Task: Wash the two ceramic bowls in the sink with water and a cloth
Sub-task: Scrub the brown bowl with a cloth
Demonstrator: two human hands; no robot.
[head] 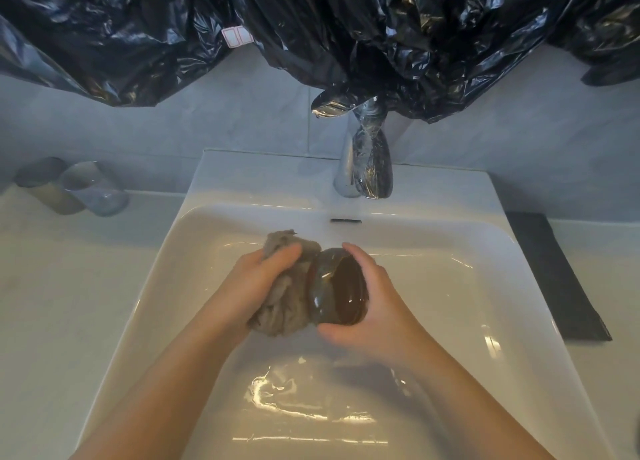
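Over the middle of the white sink (194, 238), my right hand (370, 307) grips a dark glazed ceramic bowl (332, 286) tipped on its side, its brown inside facing right and toward me. My left hand (256, 283) holds a bunched grey cloth (287, 307) and presses it against the bowl's outer left side. Only this one bowl shows. Water lies shallow in the near part of the basin.
A chrome tap (367, 161) stands at the back of the sink, with no water visibly running. Black plastic sheeting (311, 26) hangs above it. Two tumblers (79, 189) sit on the left counter. A dark mat (554, 272) lies on the right counter.
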